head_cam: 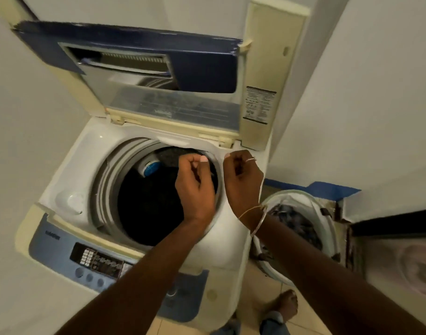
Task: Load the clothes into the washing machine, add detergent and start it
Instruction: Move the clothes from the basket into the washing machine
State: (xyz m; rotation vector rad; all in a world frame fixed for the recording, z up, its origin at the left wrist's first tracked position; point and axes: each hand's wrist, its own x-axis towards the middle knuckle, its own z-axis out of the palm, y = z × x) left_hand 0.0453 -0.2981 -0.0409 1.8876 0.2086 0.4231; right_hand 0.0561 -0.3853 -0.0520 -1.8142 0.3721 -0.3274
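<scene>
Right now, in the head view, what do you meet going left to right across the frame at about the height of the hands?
Washer's white top deck → grey drum rim → blue-and-white cap in the drum → left hand → right hand → laundry basket of clothes.

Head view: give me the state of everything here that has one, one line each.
Washing machine lid: open, folded upright at the back.
Drum: exposed, dark inside; contents cannot be told.
Laundry basket: on the floor to the right, dark clothes inside.
Control panel: no lit display visible.
Left hand: curled over the drum, grip looks empty.
Right hand: curled above the drum's right rim, nothing visible in it.
</scene>
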